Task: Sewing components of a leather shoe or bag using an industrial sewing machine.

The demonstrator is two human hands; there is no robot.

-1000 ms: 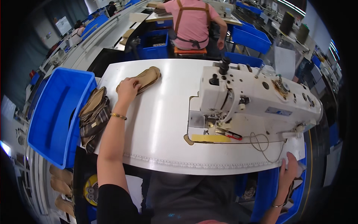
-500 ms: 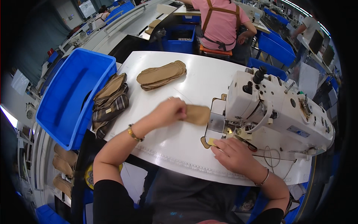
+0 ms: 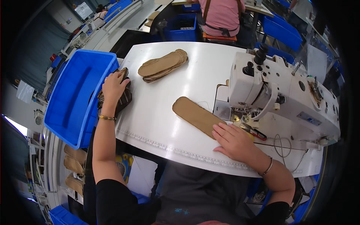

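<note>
My left hand (image 3: 112, 84) is closed on the pile of brown and plaid fabric pieces (image 3: 123, 99) beside the blue bin (image 3: 71, 97); what exactly its fingertips grasp is partly hidden. My right hand (image 3: 230, 140) lies with fingers stretched out over the end of a long, rounded tan piece (image 3: 193, 114) on the white table (image 3: 161, 112), just left of and in front of the needle area of the white sewing machine (image 3: 285, 97). A stack of similar tan pieces (image 3: 161, 65) sits at the back left of the table. Red-and-black snips (image 3: 257, 132) rest by the machine.
A co-worker in a pink shirt (image 3: 219, 17) sits behind the table, with blue bins (image 3: 281, 30) around. A loose thread loop (image 3: 281, 146) lies at the right. More tan pieces (image 3: 73, 165) are on a lower rack at left, near a white sheet (image 3: 140, 174).
My left hand went from the tan stack with one piece toward the middle, then left to the plaid pile. That piece now lies by the machine; my right hand came from the right onto it.
</note>
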